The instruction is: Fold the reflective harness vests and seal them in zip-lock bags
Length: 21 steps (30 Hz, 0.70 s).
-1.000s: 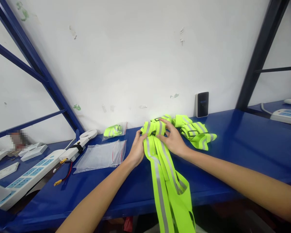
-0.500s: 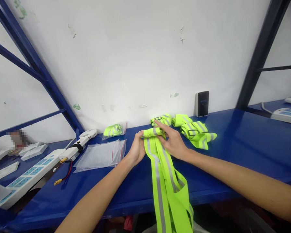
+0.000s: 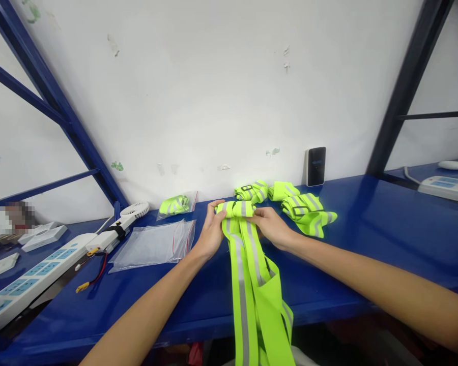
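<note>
A person is holding a rolled end of a fluorescent yellow reflective vest (image 3: 235,209) with both hands, and the roll is sitting just above the front edge of a blue metal shelf (image 3: 137,310). The left hand (image 3: 211,231) is gripping the roll's left end, its fingers curled narrowly over the top, while the right hand (image 3: 273,227) is closing around the right end, apparently keeping the layers tight. The vest's loose length is hanging over the shelf edge, probably leaving the roll free to turn. Left of the roll, one empty zip bag (image 3: 152,246) is lying flat, seemingly within easy reach, and one filled bag (image 3: 174,205) is resting against the wall. Right of the roll, three folded vest bundles (image 3: 284,190) are lying together, and one black device (image 3: 315,166) is standing against the wall. Farther left of the roll, one small white fan (image 3: 134,210) and one long power strip (image 3: 38,274) are lying on the shelf.
</note>
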Each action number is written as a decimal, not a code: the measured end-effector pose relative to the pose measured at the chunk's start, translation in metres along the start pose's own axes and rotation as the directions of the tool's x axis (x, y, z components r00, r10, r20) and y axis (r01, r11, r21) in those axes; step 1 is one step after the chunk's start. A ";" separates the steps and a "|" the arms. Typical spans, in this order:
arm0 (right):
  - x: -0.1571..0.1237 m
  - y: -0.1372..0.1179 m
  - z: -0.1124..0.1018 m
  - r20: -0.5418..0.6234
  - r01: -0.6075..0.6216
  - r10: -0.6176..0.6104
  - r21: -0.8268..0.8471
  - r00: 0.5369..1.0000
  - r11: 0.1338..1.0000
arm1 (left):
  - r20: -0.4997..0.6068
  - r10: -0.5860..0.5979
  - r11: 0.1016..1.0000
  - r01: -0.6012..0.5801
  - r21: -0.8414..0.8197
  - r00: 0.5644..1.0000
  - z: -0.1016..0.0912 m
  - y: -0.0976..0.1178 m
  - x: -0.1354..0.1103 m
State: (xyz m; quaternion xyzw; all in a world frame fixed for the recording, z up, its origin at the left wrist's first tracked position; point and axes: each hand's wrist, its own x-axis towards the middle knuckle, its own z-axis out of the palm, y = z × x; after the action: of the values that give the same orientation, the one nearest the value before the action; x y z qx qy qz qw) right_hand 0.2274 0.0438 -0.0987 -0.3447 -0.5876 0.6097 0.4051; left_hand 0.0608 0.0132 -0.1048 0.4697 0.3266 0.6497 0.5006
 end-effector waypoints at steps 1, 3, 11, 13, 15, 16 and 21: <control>0.000 0.001 -0.001 0.003 0.012 -0.012 -0.016 1.000 1.000 | 0.011 -0.005 1.000 0.004 0.018 1.000 -0.001 -0.001 0.000; 0.001 0.002 -0.002 0.016 0.057 -0.056 -0.045 0.998 0.997 | 0.018 -0.003 0.999 0.002 0.044 1.000 -0.002 -0.003 -0.001; 0.004 0.007 -0.006 0.053 0.305 -0.301 -0.119 0.952 0.945 | -0.005 -0.035 0.999 0.035 -0.038 0.999 0.008 0.004 -0.006; 0.005 0.008 -0.009 0.055 0.364 -0.359 -0.124 0.932 0.923 | 0.015 -0.105 0.990 0.106 -0.090 0.994 0.009 0.011 -0.007; 0.006 0.008 -0.012 0.068 0.412 -0.406 -0.143 0.911 0.900 | 0.056 -0.161 0.978 0.167 -0.124 0.985 0.009 0.017 -0.007; 0.007 0.007 -0.014 0.086 0.435 -0.427 -0.171 0.900 0.884 | 0.079 -0.175 0.974 0.184 -0.129 0.981 0.008 0.019 -0.007; 0.008 0.000 -0.023 0.212 0.452 -0.409 -0.236 0.888 0.860 | 0.072 -0.078 0.989 0.086 -0.121 0.994 0.005 0.012 -0.005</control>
State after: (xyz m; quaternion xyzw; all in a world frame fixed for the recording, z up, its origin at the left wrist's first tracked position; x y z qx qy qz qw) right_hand 0.2444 0.0607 -0.1000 -0.2094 -0.7593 0.4396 0.4317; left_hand 0.0620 0.0050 -0.0939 0.4457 0.2876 0.6314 0.5657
